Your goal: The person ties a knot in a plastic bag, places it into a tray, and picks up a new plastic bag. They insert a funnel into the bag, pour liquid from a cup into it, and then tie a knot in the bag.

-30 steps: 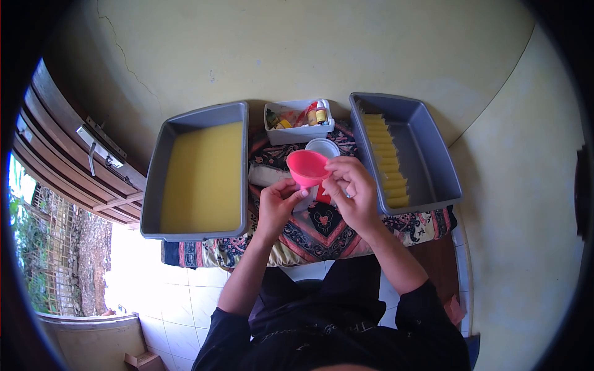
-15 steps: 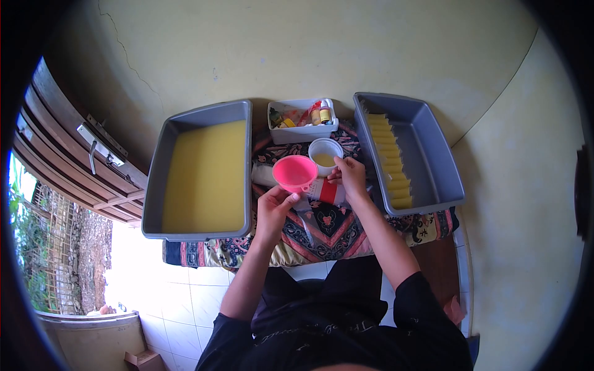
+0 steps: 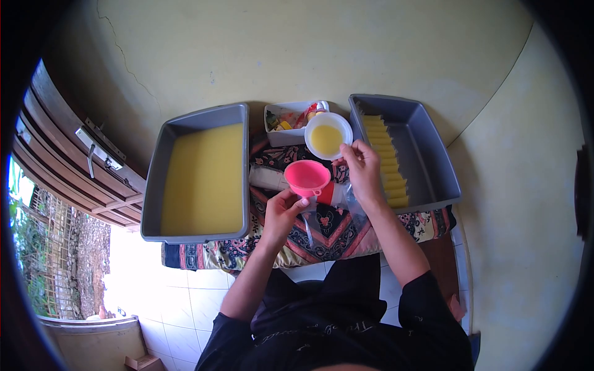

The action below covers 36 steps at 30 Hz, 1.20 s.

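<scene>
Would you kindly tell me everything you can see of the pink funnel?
The pink funnel looks like smooth plastic, with a wide round mouth facing up and a small tab on the near side of its rim. No liquid shows inside. The left hand grips it low, hiding the spout. It is held above the patterned cloth; clear plastic shows just below, though whether they touch is unclear.

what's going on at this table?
A person holds a pink funnel in the left hand, with clear plastic showing below it. The right hand grips a white cup of yellow liquid, apart from the funnel; no pouring is visible. The gray tub on the left holds similar yellow liquid; the one on the right holds a row of yellow packets along its left side.
</scene>
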Motion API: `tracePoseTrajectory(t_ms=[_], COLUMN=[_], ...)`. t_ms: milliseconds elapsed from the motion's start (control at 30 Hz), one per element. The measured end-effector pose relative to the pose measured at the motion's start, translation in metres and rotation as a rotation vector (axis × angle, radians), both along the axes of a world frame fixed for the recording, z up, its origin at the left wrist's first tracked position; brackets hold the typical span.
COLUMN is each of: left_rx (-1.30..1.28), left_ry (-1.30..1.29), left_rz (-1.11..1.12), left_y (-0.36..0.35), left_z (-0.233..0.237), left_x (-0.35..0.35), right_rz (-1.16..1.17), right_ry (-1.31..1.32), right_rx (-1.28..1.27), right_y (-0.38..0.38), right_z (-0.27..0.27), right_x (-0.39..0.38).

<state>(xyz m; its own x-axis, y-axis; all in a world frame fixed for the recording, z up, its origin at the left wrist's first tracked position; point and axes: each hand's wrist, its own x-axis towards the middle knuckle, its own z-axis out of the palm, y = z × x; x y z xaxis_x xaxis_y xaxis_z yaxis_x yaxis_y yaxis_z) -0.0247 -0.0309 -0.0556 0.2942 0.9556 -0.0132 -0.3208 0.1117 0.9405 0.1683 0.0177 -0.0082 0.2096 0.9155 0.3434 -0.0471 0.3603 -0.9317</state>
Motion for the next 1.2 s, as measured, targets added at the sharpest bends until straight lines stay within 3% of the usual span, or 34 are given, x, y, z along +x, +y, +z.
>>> tracePoseTrajectory(t_ms=[233, 733, 1200], left_rx=[0.107, 0.185, 0.238], left_ry=[0.028, 0.013, -0.007], left_rz=[-0.005, 0.009, 0.016], left_y=[0.003, 0.003, -0.003], left_z=[0.032, 0.065, 0.076], left_x=[0.012, 0.016, 0.013], right_rz=[-0.011, -0.071, -0.053], right_ry=[-0.175, -0.296, -0.318], right_rx=[0.212, 0.441, 0.494], right_y=[-0.022, -0.023, -0.034], right_z=[0.057, 0.081, 0.094], right_x=[-0.002, 0.001, -0.005])
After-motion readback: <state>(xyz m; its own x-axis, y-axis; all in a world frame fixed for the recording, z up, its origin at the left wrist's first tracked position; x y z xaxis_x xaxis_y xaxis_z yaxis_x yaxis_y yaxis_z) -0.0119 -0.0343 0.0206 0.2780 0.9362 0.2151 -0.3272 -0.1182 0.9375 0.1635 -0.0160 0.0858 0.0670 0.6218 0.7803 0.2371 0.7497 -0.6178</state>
